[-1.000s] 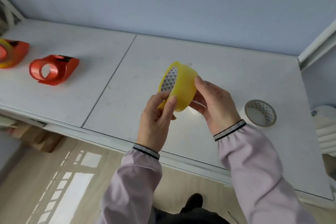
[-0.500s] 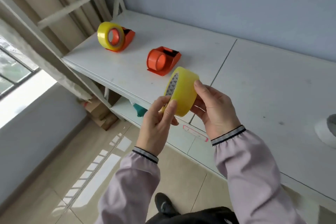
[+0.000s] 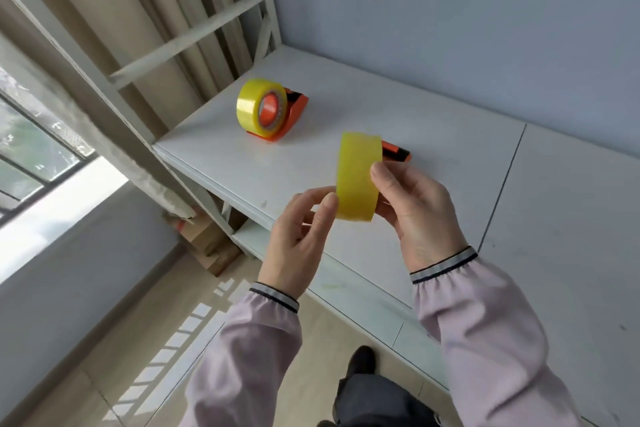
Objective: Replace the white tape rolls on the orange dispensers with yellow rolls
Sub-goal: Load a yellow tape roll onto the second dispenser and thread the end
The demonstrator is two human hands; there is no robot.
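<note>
I hold a yellow tape roll (image 3: 358, 177) upright and edge-on between both hands, above the front of the white shelf (image 3: 450, 135). My left hand (image 3: 301, 236) pinches its left side with thumb and fingers. My right hand (image 3: 415, 211) grips its right side, thumb on the outer band. Right behind the roll lies an orange dispenser (image 3: 396, 152), mostly hidden; only its end shows. Farther back on the left stands a second orange dispenser (image 3: 294, 111) with a yellow roll (image 3: 258, 109) mounted on it.
A white metal shelf frame (image 3: 187, 35) and beige curtains rise at the left. A window (image 3: 31, 152) is at far left. Cardboard boxes (image 3: 207, 239) sit under the shelf on the floor. A blue wall backs the shelf. My shoe (image 3: 360, 360) is below.
The view has swung further left and closer to the dispensers. The roll has turned edge-on and now covers most of the empty dispenser. The white roll at the right has left the view.
</note>
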